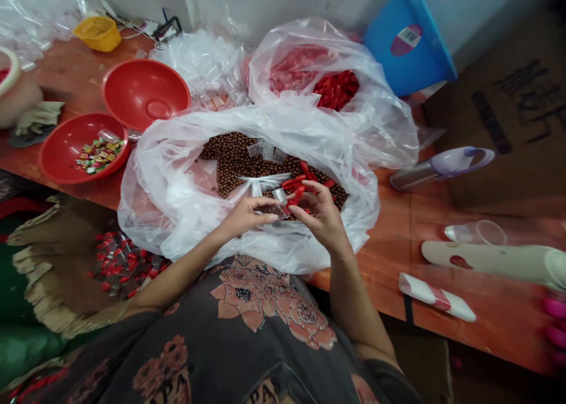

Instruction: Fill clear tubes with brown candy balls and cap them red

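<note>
My left hand (250,217) is closed on a small clear plastic container (279,196), its fingers pointing right. Facing it, my right hand (322,215) pinches a red plastic cap (295,196) between thumb and fingers, close to the container. Both hands are over a large white plastic bag (163,180) spread open on the table. Inside the bag lie many small brown balls (239,162), with several loose red caps (309,174) on top near my right hand. Clear plastic pieces (267,150) rest on the balls farther back.
Two red bowls (145,85) stand left, the nearer holding small wrapped pieces (99,156). Behind is a bag of red caps (338,88) beside a blue bin (407,38). Bottles (486,259) lie right. A box below left holds red-capped containers (126,262).
</note>
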{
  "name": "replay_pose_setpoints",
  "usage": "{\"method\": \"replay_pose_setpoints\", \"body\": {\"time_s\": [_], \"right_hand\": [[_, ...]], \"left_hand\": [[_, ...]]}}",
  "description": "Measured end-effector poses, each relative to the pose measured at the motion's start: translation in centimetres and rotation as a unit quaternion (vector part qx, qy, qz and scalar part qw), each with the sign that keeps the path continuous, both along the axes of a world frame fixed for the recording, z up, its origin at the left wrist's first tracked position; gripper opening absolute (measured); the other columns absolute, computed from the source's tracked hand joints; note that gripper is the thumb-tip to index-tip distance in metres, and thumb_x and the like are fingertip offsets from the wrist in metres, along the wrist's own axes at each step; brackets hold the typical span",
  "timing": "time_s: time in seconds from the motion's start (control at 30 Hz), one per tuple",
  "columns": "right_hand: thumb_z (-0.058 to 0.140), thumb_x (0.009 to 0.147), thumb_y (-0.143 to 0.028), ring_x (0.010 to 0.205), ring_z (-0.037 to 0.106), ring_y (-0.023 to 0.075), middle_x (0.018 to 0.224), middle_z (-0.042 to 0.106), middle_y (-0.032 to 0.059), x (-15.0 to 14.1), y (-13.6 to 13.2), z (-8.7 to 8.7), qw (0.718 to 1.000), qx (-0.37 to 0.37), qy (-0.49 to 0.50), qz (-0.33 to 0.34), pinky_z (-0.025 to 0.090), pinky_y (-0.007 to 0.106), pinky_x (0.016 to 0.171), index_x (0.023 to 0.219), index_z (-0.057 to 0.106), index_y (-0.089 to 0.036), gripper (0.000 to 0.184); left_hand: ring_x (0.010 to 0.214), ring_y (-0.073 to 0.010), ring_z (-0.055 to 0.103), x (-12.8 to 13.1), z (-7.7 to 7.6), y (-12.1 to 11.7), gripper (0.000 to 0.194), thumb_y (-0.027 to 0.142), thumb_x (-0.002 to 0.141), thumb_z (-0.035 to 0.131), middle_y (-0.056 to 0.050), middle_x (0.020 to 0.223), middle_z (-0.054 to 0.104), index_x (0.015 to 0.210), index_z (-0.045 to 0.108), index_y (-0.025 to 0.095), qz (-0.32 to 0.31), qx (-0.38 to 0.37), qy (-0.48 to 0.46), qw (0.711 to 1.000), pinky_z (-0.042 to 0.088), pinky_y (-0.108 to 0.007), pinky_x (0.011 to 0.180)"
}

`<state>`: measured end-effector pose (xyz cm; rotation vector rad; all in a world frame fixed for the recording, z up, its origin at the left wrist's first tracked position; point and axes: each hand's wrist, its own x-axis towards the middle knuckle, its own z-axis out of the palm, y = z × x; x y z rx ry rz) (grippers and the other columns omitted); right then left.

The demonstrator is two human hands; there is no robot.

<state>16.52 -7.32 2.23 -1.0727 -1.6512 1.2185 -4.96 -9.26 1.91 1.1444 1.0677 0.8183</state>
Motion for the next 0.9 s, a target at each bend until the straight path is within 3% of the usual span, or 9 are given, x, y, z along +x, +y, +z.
{"method": "replay_pose_setpoints", "body": {"time_s": [0.2, 0.33, 0.5, 0.67, 0.8, 0.9], "right_hand": [[0.066, 0.087, -0.035, 0.109, 0.068, 0.0247, 0.116, 0.071, 0.0054, -0.3, -0.4, 0.5, 0.999, -0.011, -0.048, -0.002, 0.057, 0.046, 0.094, 0.137, 0.052, -0.03, 0.052], [0.063, 0.09, -0.036, 0.11, 0.066, 0.0257, 0.12, 0.069, 0.0052, -0.8, -0.8, 0.4, 0.994, 0.046, -0.095, -0.006, 0.055, 0.048, 0.097, 0.138, 0.053, -0.033, 0.048], [0.056, 0.095, -0.032, 0.102, 0.065, 0.0236, 0.112, 0.069, 0.0053, -1.5, -1.3, -0.5, 0.982, 0.123, -0.141, -0.032, 0.054, 0.046, 0.092, 0.141, 0.051, -0.038, 0.047], [0.052, 0.097, -0.031, 0.096, 0.063, 0.023, 0.105, 0.067, 0.0058, -1.4, -1.3, -1.3, 0.973, 0.153, -0.171, -0.006, 0.055, 0.045, 0.088, 0.142, 0.049, -0.037, 0.046], [0.062, 0.091, -0.036, 0.112, 0.06, 0.0281, 0.124, 0.063, 0.0105, -1.7, -1.3, -1.7, 0.961, 0.191, -0.196, 0.032, 0.052, 0.052, 0.095, 0.15, 0.036, -0.034, 0.064], [0.069, 0.086, -0.033, 0.133, 0.047, 0.0318, 0.146, 0.048, 0.0126, -2.4, -1.6, -2.3, 0.955, 0.229, -0.19, 0.021, 0.043, 0.057, 0.108, 0.153, 0.025, -0.031, 0.08]], "left_hand": [[0.095, -0.0221, 0.066, 0.3, -0.1, -0.2, 0.034, 0.026, 0.074, 0.076, -0.008, 0.102, 0.073, 0.107, 0.075, 0.02, 0.007, 0.056, 0.051, 0.997, 0.051, -0.038, 0.091], [0.096, -0.0227, 0.065, 0.3, -0.5, -0.1, 0.031, 0.027, 0.074, 0.076, -0.007, 0.102, 0.073, 0.105, 0.076, 0.022, 0.012, 0.083, 0.071, 0.994, 0.049, -0.039, 0.095], [0.099, -0.0235, 0.065, 0.5, -0.5, 0.1, 0.03, 0.022, 0.071, 0.077, -0.008, 0.1, 0.073, 0.101, 0.078, 0.02, 0.021, 0.061, 0.044, 0.997, 0.047, -0.04, 0.098], [0.093, -0.0209, 0.066, 1.0, -0.6, 0.0, 0.025, 0.021, 0.069, 0.077, -0.007, 0.093, 0.074, 0.094, 0.078, 0.019, 0.03, 0.042, 0.026, 0.998, 0.048, -0.038, 0.096], [0.089, -0.0191, 0.066, 1.5, -1.1, -0.4, 0.032, 0.024, 0.069, 0.077, -0.007, 0.095, 0.073, 0.1, 0.074, 0.016, 0.078, -0.015, -0.022, 0.997, 0.052, -0.035, 0.087], [0.092, -0.0182, 0.066, 1.8, -1.2, -0.5, 0.041, 0.025, 0.067, 0.08, -0.007, 0.101, 0.072, 0.105, 0.07, 0.016, 0.116, -0.053, -0.078, 0.989, 0.052, -0.031, 0.083]]}}
